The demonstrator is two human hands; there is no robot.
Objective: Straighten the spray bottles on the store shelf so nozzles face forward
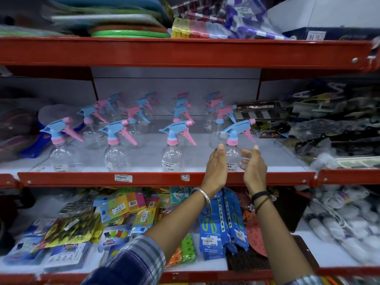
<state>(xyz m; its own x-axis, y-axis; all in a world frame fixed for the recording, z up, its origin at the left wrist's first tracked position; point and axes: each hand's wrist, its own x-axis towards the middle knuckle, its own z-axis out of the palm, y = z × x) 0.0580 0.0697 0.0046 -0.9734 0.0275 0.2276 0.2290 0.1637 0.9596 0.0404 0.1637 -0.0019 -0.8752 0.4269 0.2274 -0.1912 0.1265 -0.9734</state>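
Clear spray bottles with blue and pink trigger heads stand in rows on the middle shelf [164, 178]. The front row holds several; all their nozzles point to the right. My left hand [216, 167] and my right hand [254, 166] flank the rightmost front bottle [233, 153], fingers spread on either side of its clear body, close to it but not clasping it. The neighbouring front bottle [171, 153] stands to the left with a price sticker. Further bottles [181, 114] stand behind in rows.
The red upper shelf edge [185, 52] hangs above the bottles. Black hangers and packaged goods [329, 128] crowd the shelf to the right. A blue object [39, 145] lies at the left. Packets [123, 210] fill the shelf below.
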